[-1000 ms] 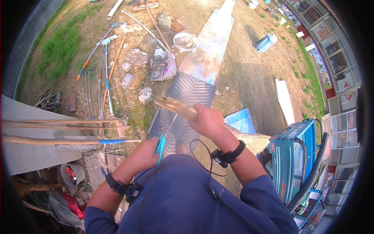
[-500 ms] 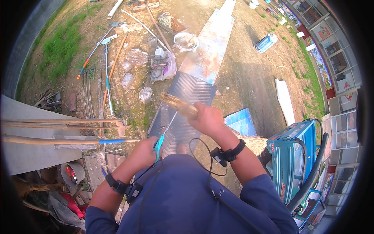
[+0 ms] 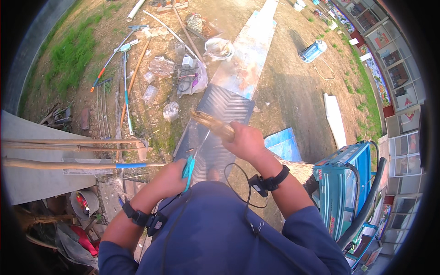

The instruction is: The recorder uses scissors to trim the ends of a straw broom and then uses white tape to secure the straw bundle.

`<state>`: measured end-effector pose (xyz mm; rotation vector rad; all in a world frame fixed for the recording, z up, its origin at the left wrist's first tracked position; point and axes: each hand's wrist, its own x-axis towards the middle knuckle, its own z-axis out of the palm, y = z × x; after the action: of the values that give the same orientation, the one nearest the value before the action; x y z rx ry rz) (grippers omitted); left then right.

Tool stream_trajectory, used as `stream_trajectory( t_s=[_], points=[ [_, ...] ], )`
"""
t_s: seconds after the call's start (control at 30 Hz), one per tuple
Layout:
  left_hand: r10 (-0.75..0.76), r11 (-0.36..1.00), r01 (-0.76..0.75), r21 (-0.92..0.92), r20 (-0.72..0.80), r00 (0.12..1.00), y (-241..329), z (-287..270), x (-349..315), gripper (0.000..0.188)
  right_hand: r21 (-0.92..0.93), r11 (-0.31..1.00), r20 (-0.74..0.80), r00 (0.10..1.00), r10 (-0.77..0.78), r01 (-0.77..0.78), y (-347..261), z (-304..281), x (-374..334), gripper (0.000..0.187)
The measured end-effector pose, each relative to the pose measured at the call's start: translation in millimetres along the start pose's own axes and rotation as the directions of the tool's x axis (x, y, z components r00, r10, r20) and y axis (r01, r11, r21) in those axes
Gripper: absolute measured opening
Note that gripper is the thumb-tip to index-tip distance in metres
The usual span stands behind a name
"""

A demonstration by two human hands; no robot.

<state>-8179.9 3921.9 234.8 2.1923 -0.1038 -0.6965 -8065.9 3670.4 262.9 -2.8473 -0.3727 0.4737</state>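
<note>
My right hand [image 3: 246, 141] is closed round the bound straw handle of a broom [image 3: 215, 126]. Its handle end points away to the upper left, and pale bristles show beyond my right forearm. In my closed left hand [image 3: 170, 178] is a teal-handled hand tool [image 3: 188, 168]; I cannot tell whether it is scissors or pliers. A thin pale metallic line runs from the tool up to the underside of the straw handle. Whether that line is a blade or wire is unclear. Both hands are above a dark ribbed mat [image 3: 224, 103].
Wooden poles [image 3: 78, 163] jut in from the left over a grey slab. Long-handled tools [image 3: 127, 98] and plastic bags [image 3: 171, 111] lie on the ground ahead. A blue cart [image 3: 339, 183] stands close on the right, near a blue sheet [image 3: 283, 143]. A bucket [image 3: 85, 205] is at lower left.
The teal-handled tool has turned slightly in my left hand. The straw handle has shifted a little to the right with my right hand, and its grip is unchanged.
</note>
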Motion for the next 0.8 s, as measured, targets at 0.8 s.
stream_trajectory(
  t_s=[0.8],
  points=[
    [-0.027, 0.998, 0.022, -0.052, -0.109, 0.994, -13.9, 10.2, -5.2, 0.023, 0.067, 0.997, -0.029, 0.999, -0.036, 0.038, -1.1, 3.4, -5.4, 0.036]
  ],
)
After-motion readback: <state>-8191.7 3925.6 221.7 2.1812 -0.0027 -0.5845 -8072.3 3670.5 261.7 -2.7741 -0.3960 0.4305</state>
